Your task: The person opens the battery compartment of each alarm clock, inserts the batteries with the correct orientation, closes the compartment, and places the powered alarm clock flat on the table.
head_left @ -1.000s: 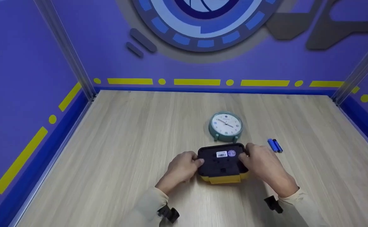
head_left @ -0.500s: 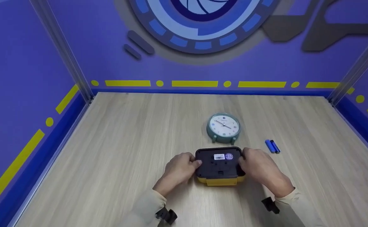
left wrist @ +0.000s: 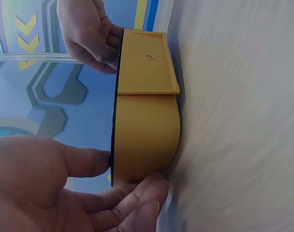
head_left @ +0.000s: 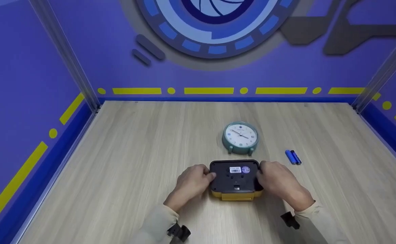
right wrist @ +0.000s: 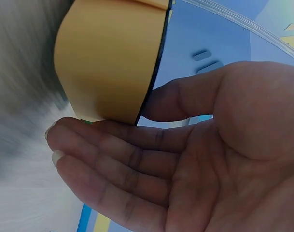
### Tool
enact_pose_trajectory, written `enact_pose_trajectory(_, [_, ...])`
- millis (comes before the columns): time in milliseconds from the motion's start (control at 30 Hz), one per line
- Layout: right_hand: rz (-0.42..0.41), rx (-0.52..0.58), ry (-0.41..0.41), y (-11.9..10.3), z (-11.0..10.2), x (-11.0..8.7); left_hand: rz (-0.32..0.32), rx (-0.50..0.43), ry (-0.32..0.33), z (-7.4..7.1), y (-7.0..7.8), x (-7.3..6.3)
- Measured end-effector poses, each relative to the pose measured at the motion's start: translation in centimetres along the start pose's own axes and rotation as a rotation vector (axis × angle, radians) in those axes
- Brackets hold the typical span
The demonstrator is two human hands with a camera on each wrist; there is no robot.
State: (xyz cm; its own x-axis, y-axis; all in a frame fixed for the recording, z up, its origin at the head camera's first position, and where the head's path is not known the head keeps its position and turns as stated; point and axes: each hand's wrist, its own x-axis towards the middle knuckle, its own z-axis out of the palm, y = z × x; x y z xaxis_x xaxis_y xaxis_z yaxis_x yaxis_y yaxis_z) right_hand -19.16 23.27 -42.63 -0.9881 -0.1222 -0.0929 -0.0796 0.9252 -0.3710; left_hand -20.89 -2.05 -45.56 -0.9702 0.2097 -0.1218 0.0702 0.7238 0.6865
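A yellow clock (head_left: 237,196) lies with its black back (head_left: 223,183) turned up, showing a barcode label (head_left: 235,169) and a round sticker. My left hand (head_left: 192,183) grips its left end, thumb over the back's edge and fingers against the side, as the left wrist view shows. On the right end, my right hand (head_left: 279,179) pinches the clock with the thumb at the rim of the back and the fingers along its side. The clock's face is hidden, and its yellow body (left wrist: 147,130) sits close over the tabletop.
Just beyond lies a round teal clock (head_left: 240,135), its white dial facing up. Two blue batteries (head_left: 293,157) lie side by side to the right. Blue panels (head_left: 201,78) with yellow marks bound the wooden table (head_left: 143,135) at the back and sides.
The whole head view has shifted slightly. Both hands keep hold of the yellow clock, and a small slot low on its back looks lighter now. The teal clock and batteries stay put.
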Motion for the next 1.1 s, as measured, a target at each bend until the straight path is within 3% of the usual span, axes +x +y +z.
enact_pose_trajectory(333, [0.020,-0.028,-0.034,-0.09,0.25,0.28,0.019,0.025,0.015,-0.18,0.01,0.07])
enact_pose_trajectory(633, [-0.016,-0.042,-0.043,-0.17,0.43,0.48,0.014,0.019,0.004,-0.37,-0.25,-0.07])
enact_pose_trajectory(1100, [0.003,-0.032,-0.102,0.00,0.54,0.33,0.078,0.119,0.023,-0.37,-0.37,-0.06])
